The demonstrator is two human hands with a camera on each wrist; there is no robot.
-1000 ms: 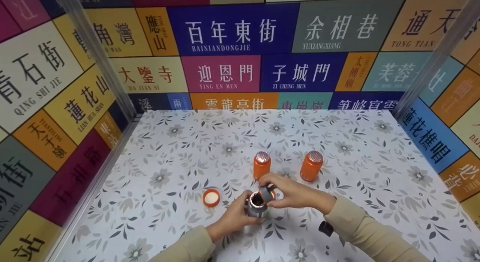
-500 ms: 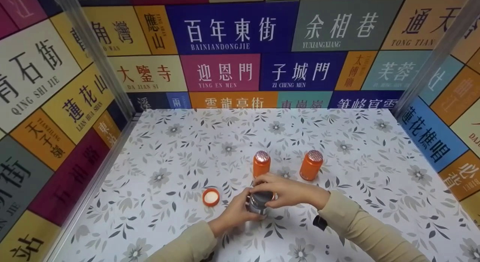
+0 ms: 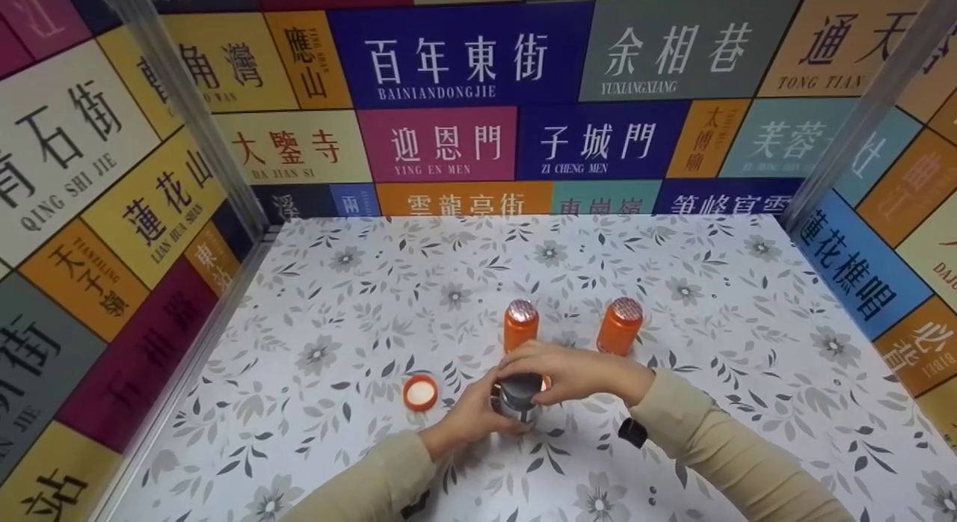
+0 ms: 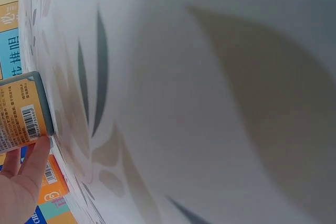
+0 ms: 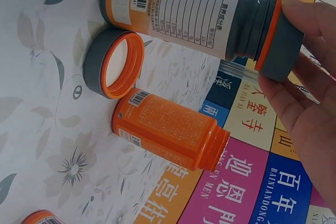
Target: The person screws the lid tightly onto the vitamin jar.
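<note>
A grey bottle with a printed orange and white label stands on the table, its body held by my left hand. In the left wrist view, fingers lie against its lower label. My right hand pinches a grey screw cap with an orange rim, which sits on the bottle's neck. Thumb and fingers lie on opposite sides of the cap. Just behind the bottle stands an orange bottle, uncapped, with a silvery seal over its mouth.
A second orange bottle, also foil-topped, stands to the right. Left of my hands lies another cap, its white inside facing up. The floral-patterned table is bounded by walls of coloured street-name panels.
The cap was tilted at the grey bottle's uncovered mouth; my right hand has brought it down flat onto the neck. My left hand keeps its hold on the bottle.
</note>
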